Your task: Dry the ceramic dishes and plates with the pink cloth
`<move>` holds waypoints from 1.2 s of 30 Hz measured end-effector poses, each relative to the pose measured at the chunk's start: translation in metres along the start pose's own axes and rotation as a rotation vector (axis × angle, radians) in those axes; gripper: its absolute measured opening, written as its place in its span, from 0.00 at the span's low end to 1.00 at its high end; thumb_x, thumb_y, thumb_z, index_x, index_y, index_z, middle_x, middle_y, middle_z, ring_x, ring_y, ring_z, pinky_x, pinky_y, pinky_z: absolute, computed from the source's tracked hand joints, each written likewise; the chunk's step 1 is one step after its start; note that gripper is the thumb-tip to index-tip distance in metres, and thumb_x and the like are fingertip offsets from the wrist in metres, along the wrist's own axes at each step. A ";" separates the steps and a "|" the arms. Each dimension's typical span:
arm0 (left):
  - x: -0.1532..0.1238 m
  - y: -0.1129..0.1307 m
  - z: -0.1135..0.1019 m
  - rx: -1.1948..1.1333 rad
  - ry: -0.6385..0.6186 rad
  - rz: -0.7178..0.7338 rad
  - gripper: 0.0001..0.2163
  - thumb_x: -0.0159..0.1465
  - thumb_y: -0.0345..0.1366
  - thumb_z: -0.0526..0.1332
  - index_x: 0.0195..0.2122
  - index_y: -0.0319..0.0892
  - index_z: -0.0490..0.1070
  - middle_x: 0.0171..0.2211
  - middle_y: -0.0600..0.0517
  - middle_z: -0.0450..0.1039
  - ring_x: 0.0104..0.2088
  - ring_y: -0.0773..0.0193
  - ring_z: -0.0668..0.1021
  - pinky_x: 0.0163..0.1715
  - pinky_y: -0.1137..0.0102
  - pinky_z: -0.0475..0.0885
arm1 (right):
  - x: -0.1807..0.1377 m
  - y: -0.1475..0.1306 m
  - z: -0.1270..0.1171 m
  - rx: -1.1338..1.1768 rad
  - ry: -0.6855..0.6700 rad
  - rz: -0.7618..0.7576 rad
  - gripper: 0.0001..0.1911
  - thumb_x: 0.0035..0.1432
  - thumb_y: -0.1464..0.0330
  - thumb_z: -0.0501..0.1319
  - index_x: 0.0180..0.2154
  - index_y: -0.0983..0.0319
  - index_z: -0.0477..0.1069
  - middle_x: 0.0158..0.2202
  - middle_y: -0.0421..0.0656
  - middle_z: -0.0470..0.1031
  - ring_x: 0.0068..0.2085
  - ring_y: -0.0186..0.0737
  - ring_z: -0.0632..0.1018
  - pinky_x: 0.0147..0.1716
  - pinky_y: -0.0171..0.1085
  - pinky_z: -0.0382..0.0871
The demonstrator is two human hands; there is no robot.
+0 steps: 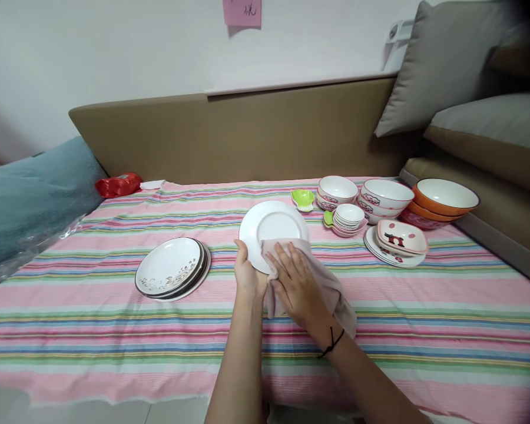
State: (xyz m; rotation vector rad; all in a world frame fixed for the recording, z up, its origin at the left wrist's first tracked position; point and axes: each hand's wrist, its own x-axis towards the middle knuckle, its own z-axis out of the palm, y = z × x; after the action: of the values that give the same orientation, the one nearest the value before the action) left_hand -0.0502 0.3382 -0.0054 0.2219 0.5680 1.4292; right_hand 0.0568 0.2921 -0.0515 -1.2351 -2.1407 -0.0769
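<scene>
A white plate (252, 227) is held up over the striped cloth, its ringed underside facing me. My left hand (248, 274) grips it at the lower left edge, thumb along the rim and the other fingers hidden behind. A pale pink towel (324, 277) covers the plate's lower right part and hangs down to the right. My right hand (297, 282) lies flat on the towel, fingers stretched out, pressing it against the plate. To the left sits a stack of dark-rimmed plates (170, 266), the top one with a brown floral pattern.
At the right stand stacked white bowls (337, 188), orange bowls (446, 194), small white dishes (348, 215), a green leaf-shaped dish (302, 199) and a panda-patterned square bowl (401, 238) on plates. A red package (119, 185) lies back left. A brown backrest (247, 141) closes the far side.
</scene>
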 end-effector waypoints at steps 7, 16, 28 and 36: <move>-0.002 -0.006 0.002 0.036 -0.086 0.035 0.24 0.67 0.50 0.51 0.52 0.37 0.73 0.47 0.42 0.78 0.55 0.53 0.74 0.57 0.61 0.67 | 0.014 0.019 0.002 0.171 0.311 0.313 0.32 0.69 0.66 0.41 0.69 0.61 0.29 0.72 0.48 0.35 0.70 0.49 0.41 0.65 0.61 0.46; -0.006 -0.024 -0.001 0.168 -0.080 -0.050 0.19 0.66 0.46 0.57 0.45 0.35 0.76 0.44 0.41 0.79 0.52 0.52 0.77 0.57 0.60 0.67 | 0.025 0.008 -0.008 0.076 0.113 0.084 0.31 0.67 0.70 0.41 0.69 0.58 0.37 0.70 0.42 0.46 0.70 0.48 0.44 0.65 0.58 0.47; 0.003 0.004 -0.003 -0.014 -0.018 0.069 0.22 0.68 0.48 0.51 0.52 0.38 0.73 0.46 0.43 0.79 0.55 0.53 0.74 0.58 0.60 0.66 | 0.014 0.007 -0.004 0.070 0.191 0.192 0.32 0.67 0.69 0.42 0.69 0.66 0.35 0.71 0.51 0.42 0.70 0.49 0.44 0.65 0.58 0.49; -0.001 -0.008 -0.002 0.011 0.058 -0.078 0.23 0.67 0.49 0.53 0.46 0.32 0.75 0.39 0.40 0.80 0.51 0.51 0.77 0.59 0.61 0.66 | 0.006 -0.011 -0.006 0.085 -0.012 0.018 0.32 0.66 0.70 0.44 0.69 0.62 0.37 0.70 0.44 0.45 0.70 0.45 0.47 0.66 0.52 0.51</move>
State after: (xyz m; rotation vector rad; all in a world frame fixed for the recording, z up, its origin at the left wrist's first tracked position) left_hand -0.0441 0.3354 -0.0113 0.1656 0.6264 1.3604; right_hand 0.0488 0.2880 -0.0408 -1.2082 -2.1203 0.0297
